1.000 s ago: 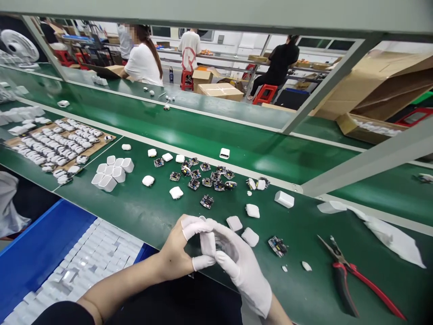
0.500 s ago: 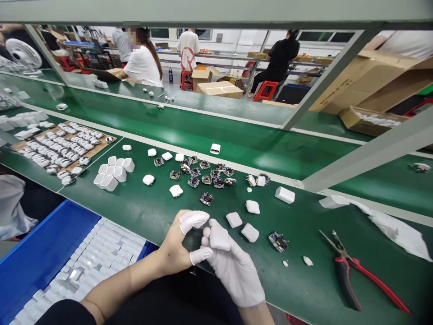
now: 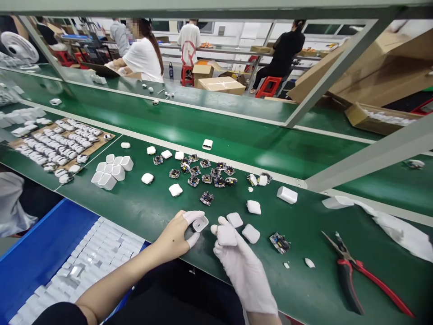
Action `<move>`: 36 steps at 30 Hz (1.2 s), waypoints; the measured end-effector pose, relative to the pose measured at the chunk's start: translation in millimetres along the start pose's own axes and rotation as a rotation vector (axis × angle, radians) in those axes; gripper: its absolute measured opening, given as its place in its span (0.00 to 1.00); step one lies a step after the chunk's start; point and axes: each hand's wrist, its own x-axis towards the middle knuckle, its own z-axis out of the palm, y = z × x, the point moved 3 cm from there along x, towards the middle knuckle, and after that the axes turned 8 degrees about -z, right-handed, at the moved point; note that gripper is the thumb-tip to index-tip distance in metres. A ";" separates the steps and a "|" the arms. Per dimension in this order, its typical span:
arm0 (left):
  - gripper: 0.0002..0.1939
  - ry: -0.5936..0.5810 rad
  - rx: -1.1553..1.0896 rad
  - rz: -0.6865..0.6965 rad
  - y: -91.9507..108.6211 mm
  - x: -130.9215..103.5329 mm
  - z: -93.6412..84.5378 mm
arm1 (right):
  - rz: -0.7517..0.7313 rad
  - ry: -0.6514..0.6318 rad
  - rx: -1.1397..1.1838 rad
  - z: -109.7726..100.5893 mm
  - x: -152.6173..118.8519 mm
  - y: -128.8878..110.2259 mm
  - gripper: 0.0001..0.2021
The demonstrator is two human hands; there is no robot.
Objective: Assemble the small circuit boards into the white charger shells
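Note:
My left hand [image 3: 177, 235], with white covers on its fingertips, pinches a small hollow white plastic shell [image 3: 199, 225] between thumb and fingers, just above the green bench. To its right my right hand [image 3: 241, 259], in a white glove, grips a rounded square white plastic cover [image 3: 226, 236]; its underside is hidden. The two pieces are apart. Beyond the right hand lie a similar white cover [image 3: 251, 234] and another white cover [image 3: 234, 220]. A small bare circuit board [image 3: 207, 198] lies farther up, in front of a cluster of several more boards [image 3: 207, 179].
Red-handled long-nose pliers [image 3: 348, 262] lie at right, near a loose circuit board [image 3: 280, 243]. White open housings [image 3: 113, 169] stand grouped at left. A blue bin [image 3: 37, 246] holds many white parts below the bench edge. A metal post [image 3: 368, 153] rises at right; several people sit beyond.
My hands have moved apart: the left went slightly left and the right slightly right with its white cover. A hollow white shell now shows in my left fingers.

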 end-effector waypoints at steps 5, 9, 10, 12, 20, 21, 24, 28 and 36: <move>0.36 -0.015 -0.014 -0.004 4.0 1.7 2.7 | -0.012 0.039 -0.183 -13.1 -1.0 -4.2 0.16; 0.20 -0.004 0.040 -0.018 8.3 5.6 6.5 | -0.178 0.032 -0.465 -24.1 -2.7 -8.6 0.24; 0.16 -0.014 0.038 -0.021 8.4 6.6 7.7 | -0.228 0.033 -0.540 -25.6 -2.5 -9.6 0.26; 0.15 -0.053 0.011 -0.007 7.9 7.4 9.1 | -0.316 0.013 -0.652 -26.7 -1.2 -11.1 0.29; 0.40 -0.023 0.022 -0.004 13.2 1.0 10.7 | -0.481 -0.035 -0.810 -33.0 12.7 -6.9 0.26; 0.40 0.010 0.047 -0.018 14.7 1.9 14.1 | -0.502 -0.034 -0.840 -33.7 13.7 -5.7 0.27; 0.30 0.083 0.105 -0.086 15.8 6.9 25.6 | -0.566 -0.018 -0.945 -34.8 13.0 -5.3 0.26; 0.25 0.036 0.028 -0.034 15.1 10.2 30.2 | -0.662 0.006 -1.134 -34.2 5.5 -13.3 0.25; 0.28 -0.109 -0.100 -0.052 11.9 2.7 19.5 | -0.650 -0.015 -1.316 -34.7 0.3 -18.5 0.26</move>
